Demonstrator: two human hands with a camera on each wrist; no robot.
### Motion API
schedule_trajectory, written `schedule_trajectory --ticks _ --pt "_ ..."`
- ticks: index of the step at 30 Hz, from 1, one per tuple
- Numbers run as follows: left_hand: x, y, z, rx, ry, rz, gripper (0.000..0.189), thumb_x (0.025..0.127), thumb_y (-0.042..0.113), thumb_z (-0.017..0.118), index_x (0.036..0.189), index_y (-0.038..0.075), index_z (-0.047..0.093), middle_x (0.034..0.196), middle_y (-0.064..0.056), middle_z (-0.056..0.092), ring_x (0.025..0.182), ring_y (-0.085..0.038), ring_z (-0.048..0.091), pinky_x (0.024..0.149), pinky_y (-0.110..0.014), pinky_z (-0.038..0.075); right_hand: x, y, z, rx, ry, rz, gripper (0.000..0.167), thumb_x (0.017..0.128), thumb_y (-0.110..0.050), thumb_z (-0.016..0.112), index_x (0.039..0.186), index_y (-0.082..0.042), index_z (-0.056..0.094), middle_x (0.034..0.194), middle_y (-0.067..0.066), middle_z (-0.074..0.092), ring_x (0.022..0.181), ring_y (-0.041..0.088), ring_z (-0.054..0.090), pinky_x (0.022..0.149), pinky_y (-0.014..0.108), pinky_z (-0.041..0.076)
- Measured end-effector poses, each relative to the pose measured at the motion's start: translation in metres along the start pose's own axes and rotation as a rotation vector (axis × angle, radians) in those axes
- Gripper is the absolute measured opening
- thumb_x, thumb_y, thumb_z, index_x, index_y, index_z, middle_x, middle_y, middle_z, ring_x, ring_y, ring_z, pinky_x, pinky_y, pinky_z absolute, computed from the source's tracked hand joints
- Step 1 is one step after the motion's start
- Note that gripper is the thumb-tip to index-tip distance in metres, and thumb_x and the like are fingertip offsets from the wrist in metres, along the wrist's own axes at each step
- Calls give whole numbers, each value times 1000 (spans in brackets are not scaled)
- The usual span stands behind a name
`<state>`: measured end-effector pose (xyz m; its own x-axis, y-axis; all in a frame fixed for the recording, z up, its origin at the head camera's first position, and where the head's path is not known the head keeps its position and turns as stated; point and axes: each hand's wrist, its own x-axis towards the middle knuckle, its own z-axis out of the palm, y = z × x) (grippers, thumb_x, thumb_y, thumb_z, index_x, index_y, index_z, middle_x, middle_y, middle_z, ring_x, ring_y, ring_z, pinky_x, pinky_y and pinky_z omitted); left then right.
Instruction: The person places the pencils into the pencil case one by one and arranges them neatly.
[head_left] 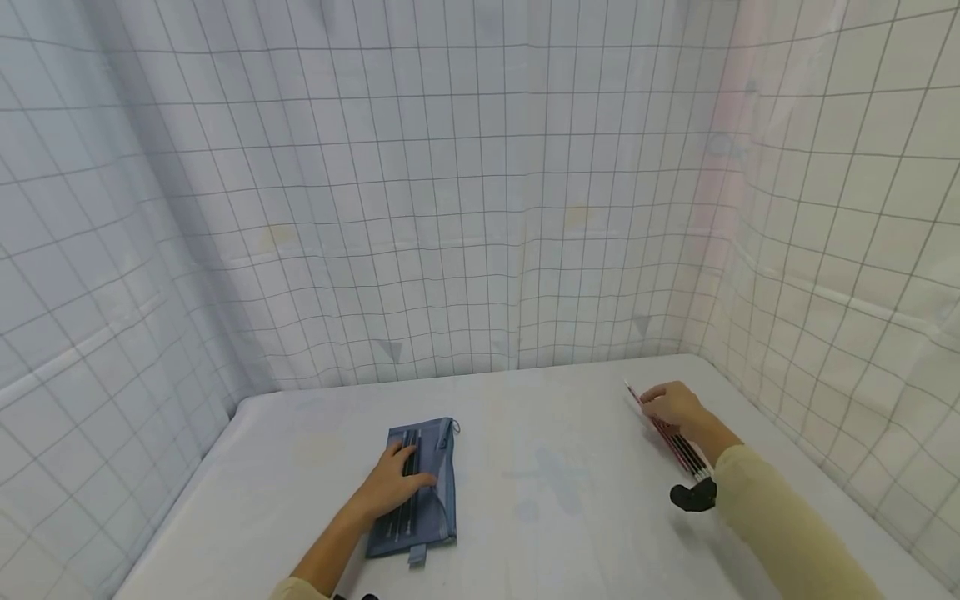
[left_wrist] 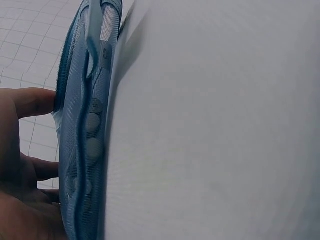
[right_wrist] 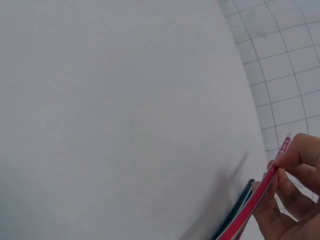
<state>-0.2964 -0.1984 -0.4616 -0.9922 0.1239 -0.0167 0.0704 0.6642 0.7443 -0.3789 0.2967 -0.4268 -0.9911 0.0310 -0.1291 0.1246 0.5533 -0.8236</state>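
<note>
A blue zippered mesh pencil case [head_left: 433, 518] lies flat on the table, with several long, thin pens or pencils showing through it. My left hand [head_left: 388, 483] rests on top of the case, its fingers and thumb spread apart. In the left wrist view the fingertips touch the upper side of the pencil case [left_wrist: 72, 150], and round ends show through the mesh. Far to the right, my right hand [head_left: 671, 406] pinches a slim bundle of red and black pencils [head_left: 686, 452]. From the right wrist view, a red edge [right_wrist: 252, 202] runs between thumb and fingers, beside a dark teal one.
A white cloth covers the table [head_left: 555, 450]. Grid-patterned curtains [head_left: 480, 208] hang at the back and along both sides, with the right one close to my right arm. A black wrist strap piece [head_left: 693, 496] hangs under the right forearm.
</note>
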Motion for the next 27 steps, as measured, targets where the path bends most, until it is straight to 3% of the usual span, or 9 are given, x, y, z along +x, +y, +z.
schedule_trajectory --ticks 4,11,19,27 --pt "1 -1 0 7 3 2 85 89 36 74 151 -11 40 160 -39 19 145 -61 20 111 -74 24 -3 -8 -1 127 -30 27 40 101 -6 61 135 13 56 98 13 62 81 21 58 68 35 57" --pt "1 -1 0 31 7 18 84 89 35 74 150 -13 41 159 -40 21 144 -62 22 111 -73 25 -3 -13 5 252 -58 46 41 100 -4 63 137 14 54 105 15 65 78 17 63 67 32 57" --pt "1 0 0 52 11 32 83 89 35 74 149 -13 42 158 -40 22 143 -62 23 111 -73 26 -4 -24 16 328 -64 83 42 98 -1 65 136 13 55 104 9 66 88 20 66 73 34 59" --pt "1 0 -1 37 11 41 83 89 34 74 149 -14 41 158 -41 22 143 -62 23 110 -73 26 -2 -33 29 330 -79 86 43 95 0 67 135 11 57 112 14 67 94 24 67 74 35 59"
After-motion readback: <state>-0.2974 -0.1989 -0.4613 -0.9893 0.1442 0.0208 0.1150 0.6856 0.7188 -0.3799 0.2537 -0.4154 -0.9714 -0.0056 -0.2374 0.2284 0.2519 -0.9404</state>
